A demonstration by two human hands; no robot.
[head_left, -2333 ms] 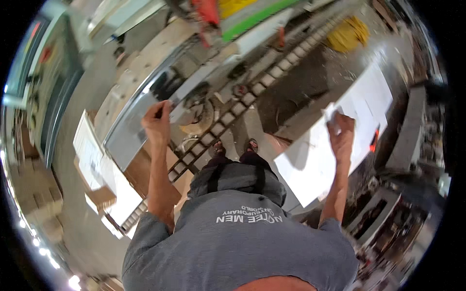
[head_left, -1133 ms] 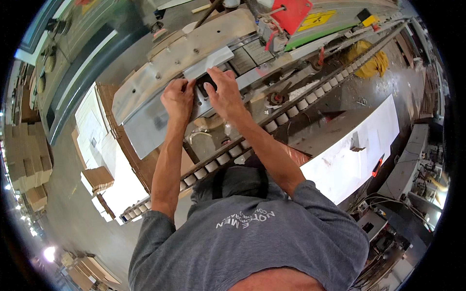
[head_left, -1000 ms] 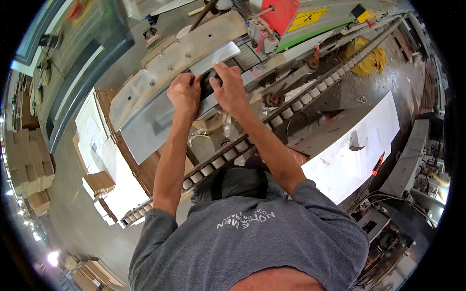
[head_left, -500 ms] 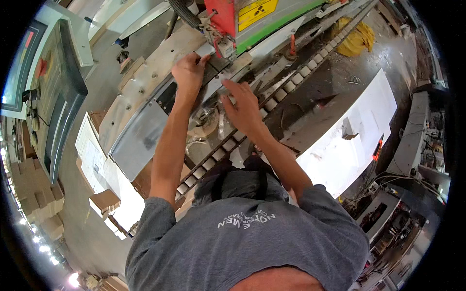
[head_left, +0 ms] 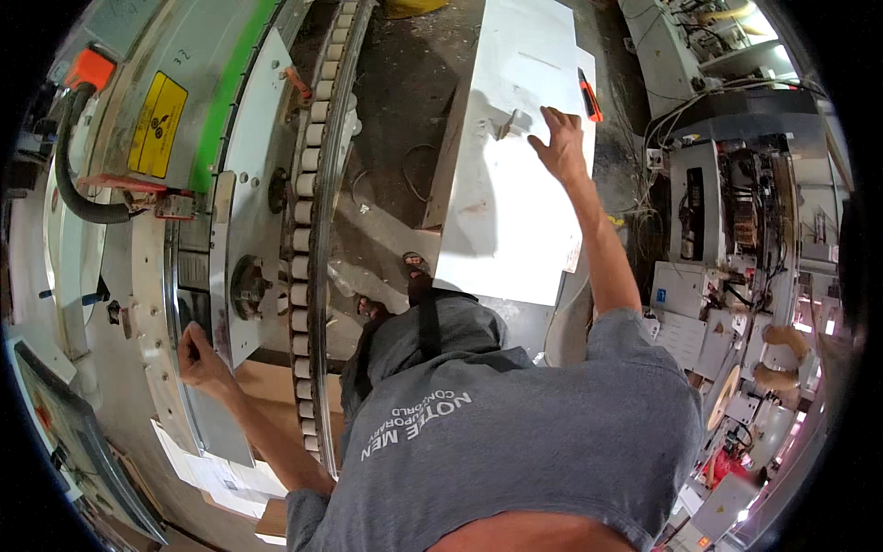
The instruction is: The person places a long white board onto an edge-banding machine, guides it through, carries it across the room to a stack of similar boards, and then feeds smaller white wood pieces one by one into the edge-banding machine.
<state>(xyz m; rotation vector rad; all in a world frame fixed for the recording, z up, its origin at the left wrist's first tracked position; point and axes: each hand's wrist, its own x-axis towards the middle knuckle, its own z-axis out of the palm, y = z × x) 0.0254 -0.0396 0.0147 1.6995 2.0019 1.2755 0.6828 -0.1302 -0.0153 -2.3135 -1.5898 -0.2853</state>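
Note:
My left hand is closed, thumb and fingers together, beside the dark slot and metal bed of the green-striped machine. Whatever it may hold is hidden by the fingers. Out over a large white panel, my right hand is open with its fingers spread. Just left of its fingertips a small grey piece lies on the panel. An orange-and-black utility knife rests at the panel's right edge, close to that hand.
A roller conveyor rail runs between the machine and the panel. A black hose curves at the machine's end. Loose cables and an open electrical cabinet stand on the right. White sheets lie low at left.
My body and view have turned right, toward the white panel. My right hand has left the machine and reached over the panel. My left hand stays by the machine bed, still closed.

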